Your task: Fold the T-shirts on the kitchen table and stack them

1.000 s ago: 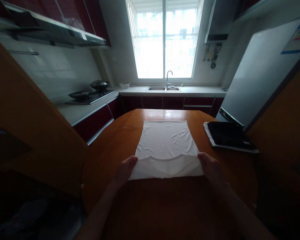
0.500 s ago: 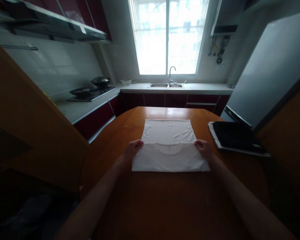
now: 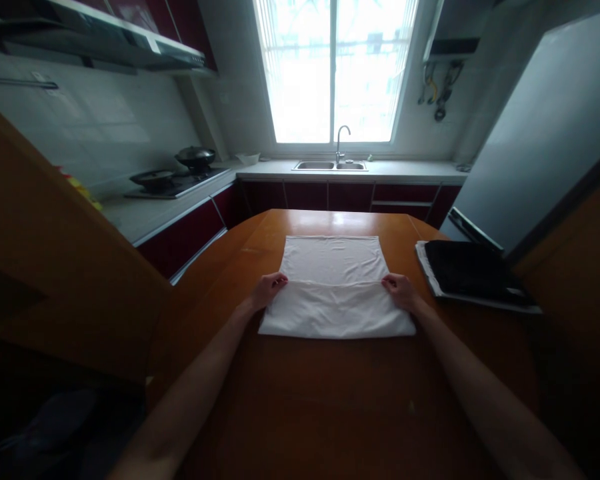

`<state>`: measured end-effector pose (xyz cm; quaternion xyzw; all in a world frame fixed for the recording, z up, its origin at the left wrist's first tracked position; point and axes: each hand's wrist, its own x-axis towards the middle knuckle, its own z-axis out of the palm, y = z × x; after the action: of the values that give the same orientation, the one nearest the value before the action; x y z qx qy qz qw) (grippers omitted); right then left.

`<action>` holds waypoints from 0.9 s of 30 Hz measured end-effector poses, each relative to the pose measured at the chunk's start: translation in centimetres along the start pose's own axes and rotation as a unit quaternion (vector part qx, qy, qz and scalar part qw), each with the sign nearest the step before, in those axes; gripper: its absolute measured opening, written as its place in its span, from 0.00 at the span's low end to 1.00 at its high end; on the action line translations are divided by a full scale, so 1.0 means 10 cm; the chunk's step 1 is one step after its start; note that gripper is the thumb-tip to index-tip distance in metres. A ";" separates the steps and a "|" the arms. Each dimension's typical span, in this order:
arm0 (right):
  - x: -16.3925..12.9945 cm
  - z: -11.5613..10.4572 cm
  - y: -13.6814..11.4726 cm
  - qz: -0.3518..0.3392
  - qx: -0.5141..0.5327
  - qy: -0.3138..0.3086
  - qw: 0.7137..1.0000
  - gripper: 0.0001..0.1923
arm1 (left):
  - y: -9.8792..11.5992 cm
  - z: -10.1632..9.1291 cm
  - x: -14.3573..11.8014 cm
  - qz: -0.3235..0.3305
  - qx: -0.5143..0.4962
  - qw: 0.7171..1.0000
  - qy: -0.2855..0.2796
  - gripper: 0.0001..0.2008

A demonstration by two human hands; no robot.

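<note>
Both hands' grip pinching white cloth [image 3: 336, 293], folded

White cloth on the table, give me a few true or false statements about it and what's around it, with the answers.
1. Both hands, left hand and right hand, grip the white cloth. True.
2. The cloth hangs off the wooden table. False: it lies flat on it, its near part folded over.
3. A dark folded item lies right of the cloth. True.
4. The tap stands beside the stove. False: it stands at the sink under the window.
</note>
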<state>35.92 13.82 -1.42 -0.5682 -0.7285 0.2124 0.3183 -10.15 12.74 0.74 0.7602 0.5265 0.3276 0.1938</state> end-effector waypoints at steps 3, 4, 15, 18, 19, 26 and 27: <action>0.01 0.02 -0.01 0.008 -0.027 -0.008 1.000 0.13 | -0.04 0.03 0.01 -0.001 0.008 1.000 -0.009 0.16; 0.01 0.03 -0.02 0.010 -0.038 -0.011 0.999 0.12 | -0.05 0.04 0.01 -0.002 0.011 1.000 -0.012 0.16; -0.15 -0.02 -0.46 0.042 -0.210 -0.001 0.977 0.13 | 0.13 0.05 0.01 0.040 0.171 0.984 -0.001 0.12; -0.25 0.12 -0.80 -0.007 -0.273 0.025 0.962 0.17 | 0.42 0.25 -0.08 0.060 0.217 0.974 -0.013 0.18; -0.28 0.19 -0.89 -0.029 -0.277 0.021 0.960 0.18 | 0.51 0.34 -0.12 0.066 0.223 0.972 -0.033 0.20; -0.41 0.63 -0.98 -0.003 -0.263 -0.094 0.960 0.33 | 0.78 0.73 -0.34 0.018 0.301 0.946 -0.122 0.30; -0.42 0.63 -0.95 0.006 -0.262 -0.104 0.960 0.34 | 0.79 0.72 -0.34 0.013 0.303 0.945 -0.126 0.30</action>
<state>25.48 7.63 -0.43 -0.6111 -0.7840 0.0742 0.0798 -0.53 7.03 -0.35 0.8249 0.5622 0.0570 0.0148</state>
